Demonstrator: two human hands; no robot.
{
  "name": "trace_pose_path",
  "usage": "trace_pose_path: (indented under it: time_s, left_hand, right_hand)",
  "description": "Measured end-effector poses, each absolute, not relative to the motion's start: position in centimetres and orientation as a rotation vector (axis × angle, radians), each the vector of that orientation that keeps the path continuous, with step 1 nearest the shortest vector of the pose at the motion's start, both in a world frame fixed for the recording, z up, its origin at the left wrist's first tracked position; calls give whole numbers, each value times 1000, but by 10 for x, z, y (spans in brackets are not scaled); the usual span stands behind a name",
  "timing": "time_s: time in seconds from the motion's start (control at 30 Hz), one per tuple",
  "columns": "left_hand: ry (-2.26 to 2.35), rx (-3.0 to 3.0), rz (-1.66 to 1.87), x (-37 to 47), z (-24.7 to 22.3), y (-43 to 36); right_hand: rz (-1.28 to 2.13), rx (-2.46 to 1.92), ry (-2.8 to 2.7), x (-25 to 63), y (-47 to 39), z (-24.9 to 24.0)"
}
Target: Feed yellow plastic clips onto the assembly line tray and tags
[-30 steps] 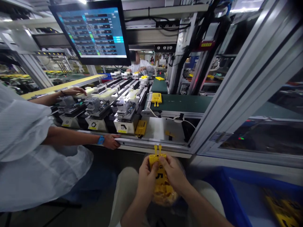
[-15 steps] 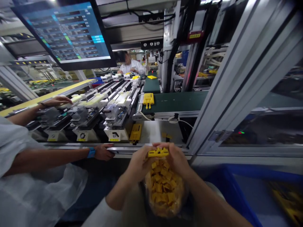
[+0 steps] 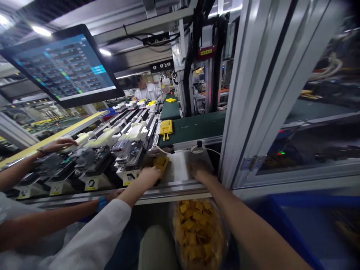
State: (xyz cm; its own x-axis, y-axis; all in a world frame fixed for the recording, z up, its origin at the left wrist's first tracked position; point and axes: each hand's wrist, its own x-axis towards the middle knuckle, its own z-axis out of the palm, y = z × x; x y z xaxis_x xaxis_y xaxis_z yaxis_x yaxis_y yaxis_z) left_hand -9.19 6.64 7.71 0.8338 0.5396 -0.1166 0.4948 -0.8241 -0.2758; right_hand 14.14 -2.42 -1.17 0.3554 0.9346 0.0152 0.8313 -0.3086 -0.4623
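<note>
My left hand (image 3: 150,175) is closed on a yellow power bank (image 3: 163,164) at the left side of a metal plate (image 3: 177,167). The hand covers part of it. Toward the right side of the same plate, my right hand (image 3: 200,168) reaches down with blurred fingertips, which hide the spot where small yellow pieces lay. Below my forearms sits a clear plastic bag (image 3: 197,228) full of small folded yellow pieces.
Another yellow power bank (image 3: 165,128) with two plugs lies on the green conveyor (image 3: 197,127). White fixtures (image 3: 123,148) stand in rows at left, where a co-worker's hand (image 3: 60,143) reaches in. A metal post (image 3: 239,93) and blue bin (image 3: 292,232) are at right.
Both hands were together holding a yellow power bank above the bag. They have parted and moved forward to the plate, left hand to its left side, right hand to its right. The view has shifted.
</note>
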Motion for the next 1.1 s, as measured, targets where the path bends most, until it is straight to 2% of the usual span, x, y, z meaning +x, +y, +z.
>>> trace_pose_path:
  time_s: [0.13,0.2,0.27,0.37,0.43,0.53,0.63,0.7,0.83,0.9,0.93,1.0,1.1]
  left_hand:
    - [-511,-2805,-313,-42,123,51]
    - [-652,-2745,-544,-12,151,59]
    - [-983,-2726,-531,14,174,75]
    - [-1323,-2806,-201,37,190,98]
    - [-1238,-2870,-116,39,187,98]
    - [-816,-2965,-359,28,168,73]
    - [-612,-3039,-889,11,144,28]
    - [-703,-3046,-1397,2,128,-6]
    - [-1343,-2779,-2617,-15,99,-66]
    - [-1770,-2625,-2987,-26,86,-85]
    - [-1955,-2612,-3040,-33,80,-91]
    - [-2187,-2747,-2920,-46,70,-100]
    - [-2141,-3057,-2609,-63,64,-107]
  right_hand:
    - [382,-2187,-1477,142,-19,-16]
    - [391,-2142,-1441,143,-20,-19]
    - [389,-2099,-1389,145,-22,-21]
    - [375,-2016,-1317,147,-23,-24]
    - [365,-1944,-1267,150,-23,-25]
    - [353,-1841,-1163,152,-22,-24]
    - [346,-1737,-1083,152,-25,-19]
    - [341,-1668,-1033,149,-31,-13]
    - [340,-1521,-947,136,-59,2]
    - [347,-1454,-912,128,-80,13]
    - [350,-1411,-892,123,-91,19]
    - [341,-1304,-895,115,-114,35]
    - [304,-1183,-1211,103,-140,60]
